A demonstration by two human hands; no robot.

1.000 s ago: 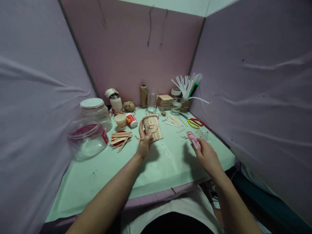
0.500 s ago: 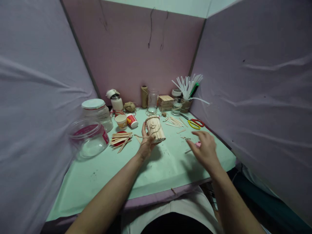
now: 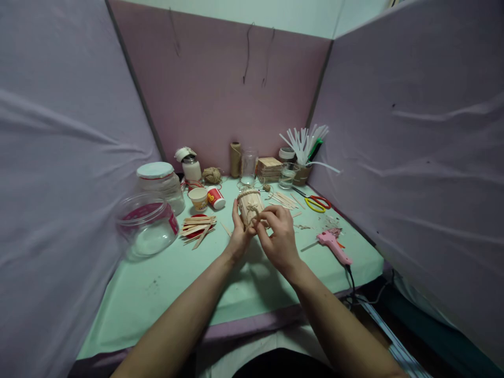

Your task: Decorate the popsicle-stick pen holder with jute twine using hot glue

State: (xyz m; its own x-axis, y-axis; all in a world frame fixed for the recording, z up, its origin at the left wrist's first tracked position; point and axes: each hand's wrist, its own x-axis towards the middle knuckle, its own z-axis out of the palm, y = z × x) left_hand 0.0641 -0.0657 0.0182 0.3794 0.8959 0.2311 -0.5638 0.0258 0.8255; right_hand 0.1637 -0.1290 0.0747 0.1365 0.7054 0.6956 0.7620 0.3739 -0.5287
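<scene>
My left hand (image 3: pixel 238 237) is wrapped round a small cup faced with wooden craft sticks (image 3: pixel 255 198), holding it tilted above the table. A braided cord (image 3: pixel 249 192) runs round its rim, and a small flower-like twine piece (image 3: pixel 252 208) sits on its side. At the front of the cup, the fingertips of my right hand (image 3: pixel 279 236) pinch a loose length of twine (image 3: pixel 256 215); its end is hidden by the fingers. To the right, a pink glue gun (image 3: pixel 333 247) lies on the table with its nozzle pointing left.
Craft sticks (image 3: pixel 200 226) lie on a red lid to the left, near a paper cup (image 3: pixel 198 197), a red cup (image 3: pixel 216 198) and an open clear jar (image 3: pixel 147 241). Scissors (image 3: pixel 317 203) lie at the right. Jars, twine spools and a pot of glue sticks (image 3: pixel 303 144) line the back.
My right hand has moved left from over the glue gun to the cup and pinched the twine. The glue gun is now uncovered. My left hand still holds the cup.
</scene>
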